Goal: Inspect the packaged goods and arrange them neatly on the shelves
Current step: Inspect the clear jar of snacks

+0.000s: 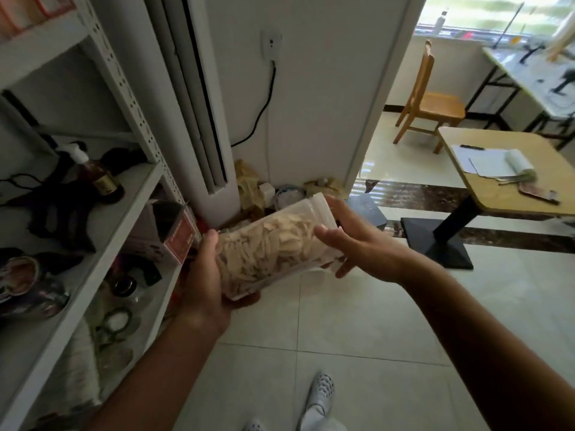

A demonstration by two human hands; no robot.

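Observation:
A clear zip bag of pale dried slices (pixel 273 244) is held tilted in front of me, above the tiled floor. My left hand (pixel 207 275) grips its lower left end, thumb on top and fingers underneath. My right hand (pixel 345 241) rests against the bag's right side with fingers spread and fairly straight. The white metal shelf unit (pixel 137 219) stands just to the left of the bag. A red and white box (pixel 175 241) sits on a lower shelf, close to my left thumb.
The shelves hold a brown bottle with a white pump (pixel 93 172), dark items, jars and bags. A white standing air conditioner (pixel 199 98) and clutter fill the corner behind. To the right stand a wooden table (pixel 510 188) with papers and a wooden chair (pixel 432 104).

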